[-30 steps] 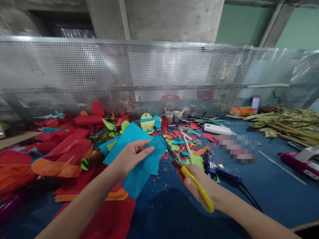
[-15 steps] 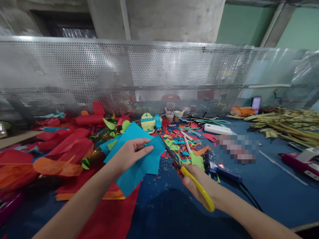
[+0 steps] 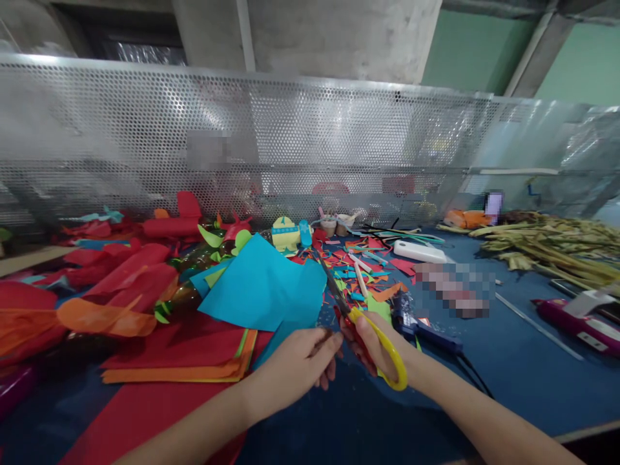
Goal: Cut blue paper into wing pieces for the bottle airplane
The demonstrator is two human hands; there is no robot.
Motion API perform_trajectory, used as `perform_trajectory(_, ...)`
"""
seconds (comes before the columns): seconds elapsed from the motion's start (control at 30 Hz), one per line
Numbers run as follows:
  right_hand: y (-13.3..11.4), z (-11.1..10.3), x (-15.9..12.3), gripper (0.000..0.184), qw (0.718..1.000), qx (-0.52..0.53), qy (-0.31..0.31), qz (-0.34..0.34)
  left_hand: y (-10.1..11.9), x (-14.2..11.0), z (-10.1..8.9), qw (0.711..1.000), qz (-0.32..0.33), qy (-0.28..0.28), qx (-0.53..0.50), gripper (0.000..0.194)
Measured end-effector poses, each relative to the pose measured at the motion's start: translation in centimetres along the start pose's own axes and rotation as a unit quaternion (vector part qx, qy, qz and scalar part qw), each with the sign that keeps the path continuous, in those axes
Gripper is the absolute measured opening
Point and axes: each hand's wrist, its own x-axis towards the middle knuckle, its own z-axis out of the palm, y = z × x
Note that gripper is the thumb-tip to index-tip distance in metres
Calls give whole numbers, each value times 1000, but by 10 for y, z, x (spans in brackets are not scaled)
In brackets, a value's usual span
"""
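Observation:
My right hand (image 3: 368, 342) is closed round the yellow handles of a pair of scissors (image 3: 387, 355); the dark blades point up and away over the paper scraps. My left hand (image 3: 300, 365) is low, close beside the right hand, with thumb and fingers pinched together at the near corner of a blue paper sheet (image 3: 261, 284). The rest of that sheet lies spread over the pile of red and orange sheets (image 3: 184, 361).
Coloured paper scraps (image 3: 358, 265) litter the blue table (image 3: 508, 368). A blue glue gun (image 3: 426, 328) with its cord lies right of my hand. Red paper rolls (image 3: 126, 274) are at left, dried leaves (image 3: 557, 245) at right, a perforated metal screen (image 3: 290, 142) behind.
My left hand has dropped from the upper part of the blue sheet to its near corner beside the scissors. The sheet now lies flatter on the pile. The scissors have shifted slightly left.

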Motion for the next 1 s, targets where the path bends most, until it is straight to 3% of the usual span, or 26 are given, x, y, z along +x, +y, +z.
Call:
perform_trajectory(0.1,-1,1,0,68,999,18,5,-28,-6,4,8,988,-45,18,-145,33)
perform_trajectory(0.17,1,1,0,67,998,31,10,-50,-10,7,11,979,-33,59,-195,37)
perform_trajectory(0.33,10,2,0,67,994,75,6,-83,-11,8,12,959,32,179,-220,36)
perform_trajectory(0.5,6,2,-1,66,992,64,12,-108,-2,5,8,945,52,218,-238,30)
perform_trajectory(0.67,-4,7,-3,66,992,41,-22,-121,1,9,2,901,103,241,-347,37)
perform_trajectory(0.8,-7,13,-4,68,994,2,-23,-109,11,12,-6,849,40,294,-438,41)
perform_trajectory(0.87,-4,15,-4,67,995,-6,-29,-93,15,13,-10,822,42,344,-451,36)
perform_trajectory(1.0,5,22,-5,62,997,20,-44,-68,19,13,-12,814,51,392,-425,27)
